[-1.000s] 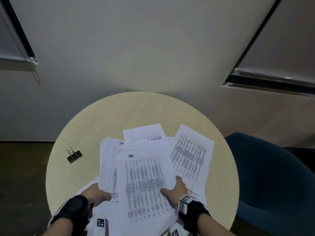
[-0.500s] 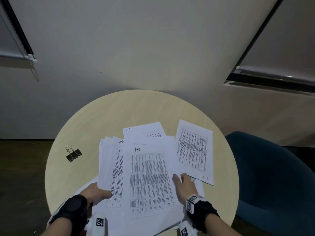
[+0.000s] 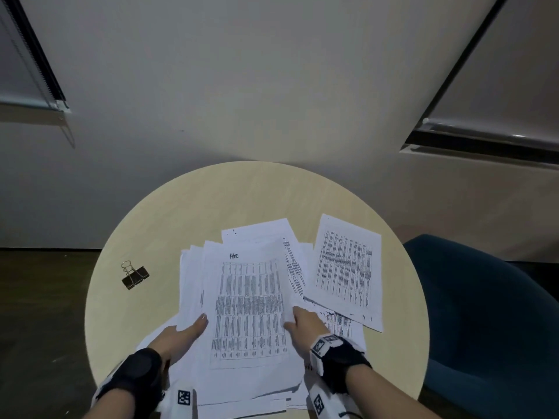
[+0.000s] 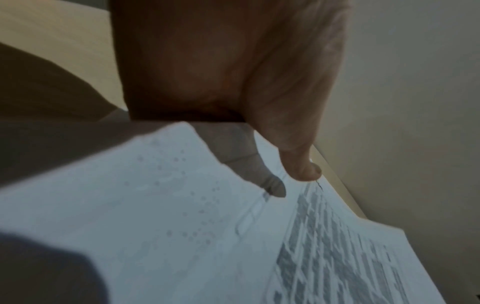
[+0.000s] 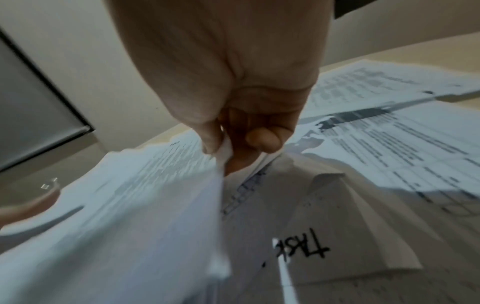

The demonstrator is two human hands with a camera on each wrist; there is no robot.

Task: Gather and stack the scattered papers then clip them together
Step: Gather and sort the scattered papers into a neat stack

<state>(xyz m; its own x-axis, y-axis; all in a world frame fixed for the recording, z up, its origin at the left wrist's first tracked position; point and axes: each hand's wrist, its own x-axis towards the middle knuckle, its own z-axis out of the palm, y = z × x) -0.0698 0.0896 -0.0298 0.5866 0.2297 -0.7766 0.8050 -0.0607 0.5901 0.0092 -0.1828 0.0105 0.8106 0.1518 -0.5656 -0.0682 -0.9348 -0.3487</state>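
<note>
The stack of papers (image 3: 248,300) lies mid-worktop (image 3: 169,225), long axis running away from the person. The left hand (image 3: 181,335) pinches its left edge; the right hand (image 3: 302,320) pinches its right edge. Since a moment ago the top sheet has slid leftward. One separate sheet (image 3: 346,269) lies right, the binder clip (image 3: 134,275) left.
</note>
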